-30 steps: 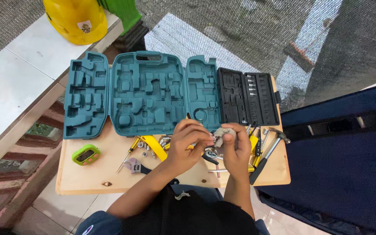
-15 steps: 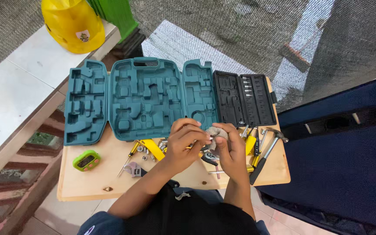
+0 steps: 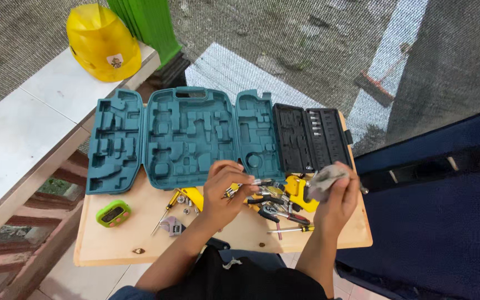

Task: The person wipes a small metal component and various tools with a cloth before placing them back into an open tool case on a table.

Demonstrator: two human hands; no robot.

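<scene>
Left hand (image 3: pixel 224 191) is curled shut around a small silver metal tool (image 3: pixel 251 184), and the tool's tip pokes out to the right. Right hand (image 3: pixel 337 197) is lifted off to the right and closed on a crumpled grey rag (image 3: pixel 322 182). The two hands are well apart.

Between them lies a heap of tools (image 3: pixel 278 203) on the wooden table (image 3: pixel 112 244). The near left part of the table is mostly bare wood, with only a small green timer (image 3: pixel 113 213) on it. The far side is filled by an open teal tool case (image 3: pixel 184 136) and a black bit case (image 3: pixel 312 138) just beside it. The right hand hangs close to the table's right edge.

Both arms reach forward from the near side, with wrists bent down. What kind of tool the left hand holds is hard to make out. A yellow hard hat (image 3: pixel 104 41) sits on the white ledge (image 3: pixel 23 128), far left.
</scene>
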